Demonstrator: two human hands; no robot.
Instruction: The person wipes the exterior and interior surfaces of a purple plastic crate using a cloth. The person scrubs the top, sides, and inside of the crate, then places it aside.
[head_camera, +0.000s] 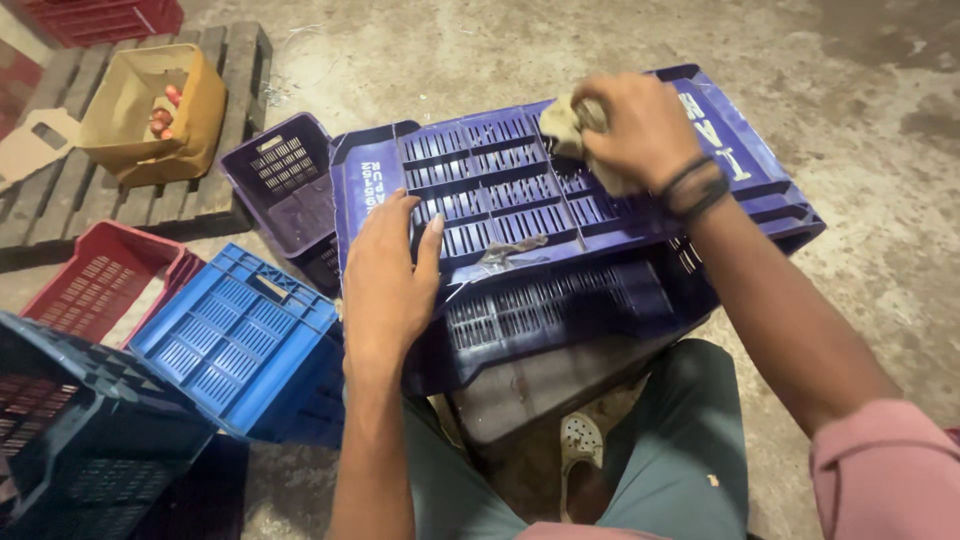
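Nearest the camera are the person's knees in grey-green trousers (690, 450), with a pink sleeve (885, 470) at the lower right and a perforated clog (582, 437) on the concrete floor (860, 290) between the legs. Across the lap lies an upturned dark-blue plastic crate (560, 190), its slotted base facing up and tilted toward the person; it seems to rest on a dark block beneath it, though what that block is cannot be told. The left hand (385, 275) lies flat on the crate's near left edge, its grip spread, fingers straight and pressing on the plastic, holding nothing. The right hand (640, 125), with dark bands at the wrist, has its grip pressed together around a crumpled beige cloth (572, 122), which touches the slotted base near the crate's far edge. A torn scrap of something pale sticks to the slats near the middle. To the left stand a brighter blue crate (235, 335) tipped on its side, a red crate (95, 280), a purple crate (285, 185) just beside the held one, and a dark crate at the lower left corner. Farther off, a wooden pallet (130, 200) carries a tan cardboard box (150, 110).
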